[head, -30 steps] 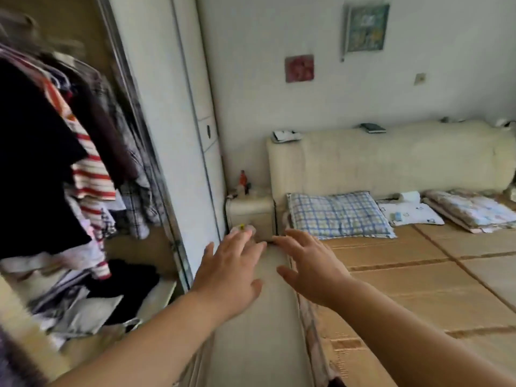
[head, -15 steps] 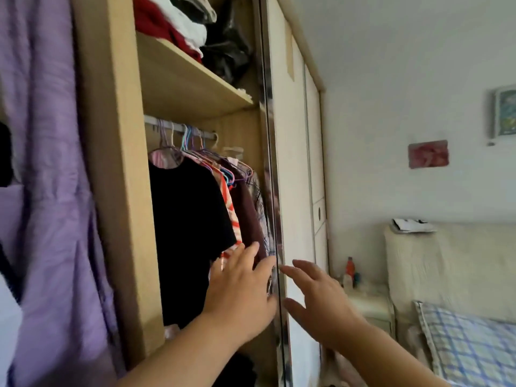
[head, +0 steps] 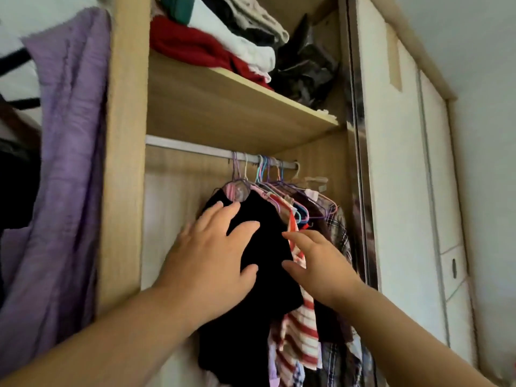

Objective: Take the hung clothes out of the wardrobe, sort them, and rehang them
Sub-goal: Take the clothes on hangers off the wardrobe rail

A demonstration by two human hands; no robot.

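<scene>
Several garments hang bunched at the right end of a silver rail (head: 190,148) in the open wardrobe. Frontmost is a black garment (head: 268,247); behind it hang a red-and-white striped top (head: 303,325) and a plaid shirt (head: 342,238), on coloured wire hangers (head: 268,174). My left hand (head: 212,258) is spread, fingers apart, against the black garment's left shoulder. My right hand (head: 318,261) is open, its fingertips at the seam between the black garment and the striped top. Neither hand grips anything.
A wooden shelf (head: 234,107) above the rail holds folded red, white and dark clothes (head: 223,43). A purple cloth (head: 64,163) hangs left of the wardrobe's side panel. A white sliding door (head: 399,191) closes the right side. The rail's left part is bare.
My view swung from the bed up to the wardrobe rail. Both hands rose and reached into the wardrobe, landing on the hung clothes.
</scene>
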